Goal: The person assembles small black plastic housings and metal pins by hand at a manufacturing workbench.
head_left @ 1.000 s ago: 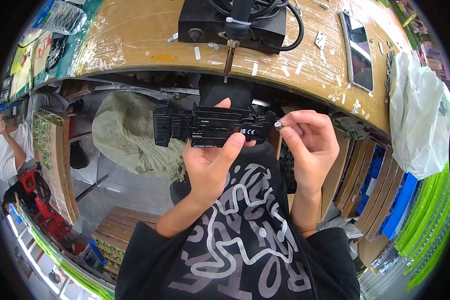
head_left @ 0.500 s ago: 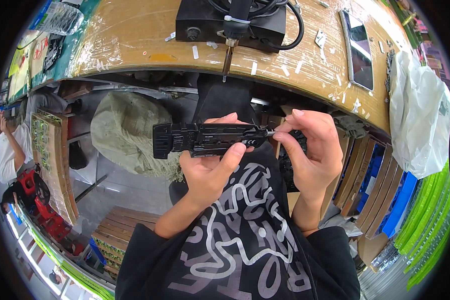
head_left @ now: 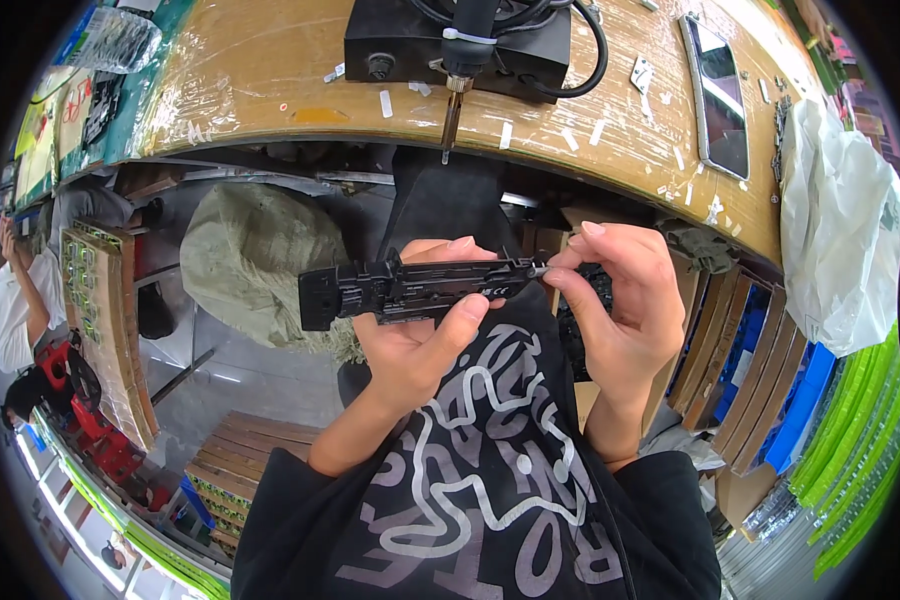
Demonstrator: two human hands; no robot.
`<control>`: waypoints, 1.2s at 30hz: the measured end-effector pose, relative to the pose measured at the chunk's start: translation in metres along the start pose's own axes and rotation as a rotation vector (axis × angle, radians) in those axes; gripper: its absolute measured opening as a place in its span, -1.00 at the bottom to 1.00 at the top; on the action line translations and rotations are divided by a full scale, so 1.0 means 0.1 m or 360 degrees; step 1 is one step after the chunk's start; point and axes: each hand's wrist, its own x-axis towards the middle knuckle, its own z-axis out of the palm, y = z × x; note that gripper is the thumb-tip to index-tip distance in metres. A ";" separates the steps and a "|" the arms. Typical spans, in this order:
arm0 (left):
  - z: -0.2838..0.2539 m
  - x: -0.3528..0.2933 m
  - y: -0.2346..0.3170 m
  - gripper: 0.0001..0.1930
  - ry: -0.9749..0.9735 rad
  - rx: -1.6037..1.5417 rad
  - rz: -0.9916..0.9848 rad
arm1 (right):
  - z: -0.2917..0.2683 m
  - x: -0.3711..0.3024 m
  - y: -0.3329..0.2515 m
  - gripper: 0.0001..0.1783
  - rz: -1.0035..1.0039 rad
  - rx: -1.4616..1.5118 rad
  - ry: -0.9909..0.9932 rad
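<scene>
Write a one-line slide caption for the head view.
Left hand grips a long black plastic part while right hand pinches its end, below a wooden workbench.

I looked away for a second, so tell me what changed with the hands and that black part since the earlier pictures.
The right hand came in from beside the black plastic part and now pinches its right end. The part has tipped from face-on to edge-on. The left hand kept its grip underneath throughout, and the black box on the wooden bench stayed put.
</scene>
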 end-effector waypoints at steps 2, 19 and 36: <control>-0.04 0.01 0.00 -0.64 -0.0092 0.0067 -0.0010 | -0.02 0.01 -0.02 -0.56 0.0038 0.0003 -0.0025; -0.21 0.14 -0.06 -0.71 -0.0268 0.0395 -0.0221 | 0.02 -0.06 0.18 -0.84 0.0136 0.0078 -0.0162; -0.36 0.29 0.03 -0.87 -0.0242 -0.0033 -0.1140 | 0.29 -0.04 0.47 -0.77 -0.0469 0.0044 -0.0428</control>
